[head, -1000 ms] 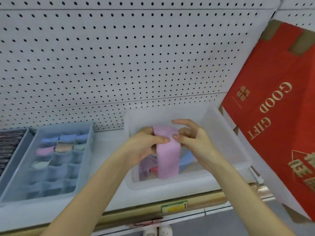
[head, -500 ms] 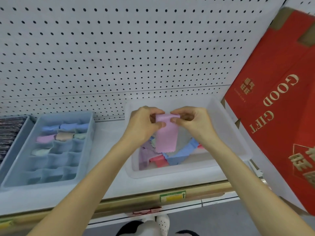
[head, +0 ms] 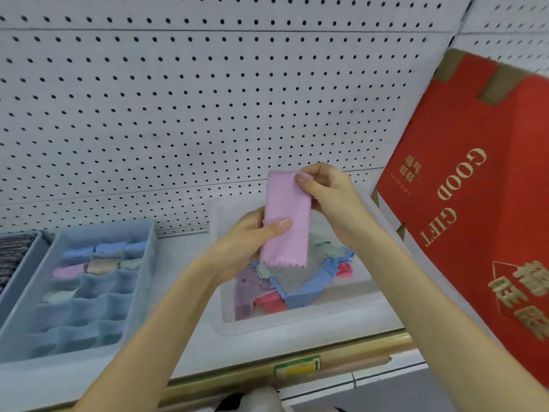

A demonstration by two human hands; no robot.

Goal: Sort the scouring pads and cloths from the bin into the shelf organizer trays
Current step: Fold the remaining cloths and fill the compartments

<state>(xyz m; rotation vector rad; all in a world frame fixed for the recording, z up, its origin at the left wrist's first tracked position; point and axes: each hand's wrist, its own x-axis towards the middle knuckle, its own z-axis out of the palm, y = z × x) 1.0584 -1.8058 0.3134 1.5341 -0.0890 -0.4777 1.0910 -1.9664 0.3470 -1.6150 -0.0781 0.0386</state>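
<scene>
A folded pink cloth (head: 285,215) hangs upright above the clear plastic bin (head: 297,322). My right hand (head: 329,191) pinches its top right corner. Lower down, my left hand (head: 249,239) grips its left side with the thumb across the front. In the bin lie several loose cloths (head: 300,281), blue, grey, purple, red and green. To the left stands the blue shelf organizer tray (head: 142,263) with a grid of compartments; rolled cloths fill its back rows and the front cells look empty.
A second tray (head: 17,257) with dark scouring pads shows at the far left edge. A red "GOOD GIFT" carton (head: 475,209) leans at the right, close to the bin. White pegboard (head: 178,114) backs the shelf. The shelf's gold front rail (head: 297,361) runs below.
Both hands have lifted the pink cloth higher out of the bin. My left hand has slid from the top edge down to the cloth's middle, while my right hand keeps the top corner.
</scene>
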